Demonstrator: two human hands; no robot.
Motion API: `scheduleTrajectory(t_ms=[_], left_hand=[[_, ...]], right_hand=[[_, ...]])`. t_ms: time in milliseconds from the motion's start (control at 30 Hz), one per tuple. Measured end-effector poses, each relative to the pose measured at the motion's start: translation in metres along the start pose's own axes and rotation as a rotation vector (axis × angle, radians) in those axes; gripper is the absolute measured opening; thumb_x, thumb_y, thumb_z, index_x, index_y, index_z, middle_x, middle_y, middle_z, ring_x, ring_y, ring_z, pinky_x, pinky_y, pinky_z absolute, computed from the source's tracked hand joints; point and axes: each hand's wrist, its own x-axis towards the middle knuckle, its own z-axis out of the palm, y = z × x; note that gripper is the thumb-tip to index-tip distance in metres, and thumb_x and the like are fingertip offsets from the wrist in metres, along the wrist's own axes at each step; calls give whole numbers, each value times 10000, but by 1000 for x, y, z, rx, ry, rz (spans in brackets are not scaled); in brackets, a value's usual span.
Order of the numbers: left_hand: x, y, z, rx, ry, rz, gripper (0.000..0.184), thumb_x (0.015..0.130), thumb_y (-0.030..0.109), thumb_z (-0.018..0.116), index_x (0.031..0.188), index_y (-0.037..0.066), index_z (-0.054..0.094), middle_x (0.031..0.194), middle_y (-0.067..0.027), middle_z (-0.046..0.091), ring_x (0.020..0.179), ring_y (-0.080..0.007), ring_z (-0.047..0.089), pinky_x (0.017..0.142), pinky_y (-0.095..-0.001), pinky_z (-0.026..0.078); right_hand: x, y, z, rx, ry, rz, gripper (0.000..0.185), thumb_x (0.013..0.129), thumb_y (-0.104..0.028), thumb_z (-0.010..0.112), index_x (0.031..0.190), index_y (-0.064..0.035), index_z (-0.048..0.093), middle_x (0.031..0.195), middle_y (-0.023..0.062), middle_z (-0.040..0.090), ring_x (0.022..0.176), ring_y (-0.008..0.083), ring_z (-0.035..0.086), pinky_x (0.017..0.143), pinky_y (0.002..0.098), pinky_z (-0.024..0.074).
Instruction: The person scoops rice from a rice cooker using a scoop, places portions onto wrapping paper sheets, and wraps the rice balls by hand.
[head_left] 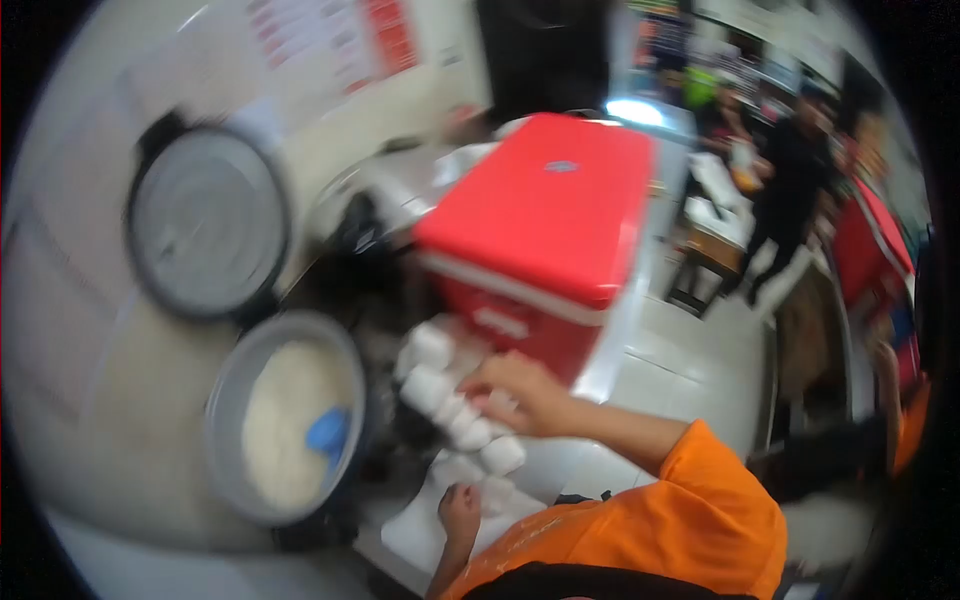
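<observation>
My right hand (pixel 525 395) reaches in from the orange sleeve, its fingers curled on a white wrapped bundle at the edge of a group. Several more white bundles (pixel 428 388) are clustered beside it; blur hides their exact contents. Lower down, my left hand (pixel 460 512) is closed close to a white sheet (pixel 415 530). Whatever its fingers hold, if anything, I cannot make out. Left of the bundles stands a large grey pot (pixel 222 440) of white, rice-like food (pixel 280 430), with a blue scoop (pixel 327 432) resting in it.
A big red cooler box (pixel 545 215) with its lid down stands just beyond the bundles. The round pot lid (pixel 208 225) is propped against the wall. At the right, a person in dark clothes (pixel 795 175) stands near a small table (pixel 710 245); another red cooler (pixel 870 250) is behind.
</observation>
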Motion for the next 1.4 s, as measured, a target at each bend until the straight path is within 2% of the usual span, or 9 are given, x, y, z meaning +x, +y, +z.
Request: scheduleTrajectory(t_ms=[233,400,467,667,800,867,1100,1233,1400], left_hand=[[-13,41,-91,-107,399,-162,101,776,74,624,734,33,542,673,-94,561,602,-248,561,553,-340,434],[-34,53,-165,75,699,-185,67,803,56,573,746,24,555,703,-108,588,614,-257,569,556,-316,442],[-42,47,-184,162,878,-208,125,832,99,548,737,19,548,692,-106,587,594,-242,563,541,-313,439],[-32,38,-234,123,1106,-224,237,904,165,469,715,25,500,685,-108,575,587,-202,530,539,-305,423],[-13,19,-249,131,1125,-110,235,913,175,469,736,25,507,698,-108,580,625,-235,549,568,-320,435],[2,13,-253,100,1139,-46,221,894,191,488,749,25,510,727,-103,594,670,-248,545,621,-341,446],[42,16,-251,106,1033,48,304,904,293,440,826,8,511,878,-131,548,835,-242,501,769,-365,407],[40,12,-247,93,1050,4,302,895,290,437,810,10,514,870,-130,548,822,-243,502,759,-364,406],[40,12,-248,74,1048,12,297,888,286,442,805,10,516,850,-128,552,796,-242,504,743,-363,409]], right_hand=[[170,-18,97,62,-282,-385,86,786,-151,601,798,-66,596,754,70,589,689,259,579,638,387,418],[198,0,239,-448,-1096,-235,224,800,-243,585,829,-25,628,812,144,633,783,338,608,711,425,475],[180,11,287,-394,-1419,-729,299,828,-294,544,843,-12,640,808,164,648,771,332,617,714,408,481],[181,21,319,-377,-1961,-300,377,852,-334,494,901,12,636,922,153,647,865,258,617,750,396,477],[196,11,254,-743,-1697,-246,326,854,-274,485,879,11,642,960,122,649,904,248,614,769,417,465],[192,21,238,-1036,-1351,-583,276,843,-226,500,923,-5,645,968,112,652,934,272,612,794,444,452],[214,8,219,-1096,-1434,-418,365,816,-178,541,1146,-23,516,1032,169,622,958,280,608,773,402,479],[239,1,212,-872,-856,-284,311,795,-161,562,1078,-35,529,864,120,627,870,246,638,711,348,493],[280,-1,227,-1072,-717,-455,220,829,-149,509,1018,-38,528,841,80,632,786,225,651,648,347,479]])
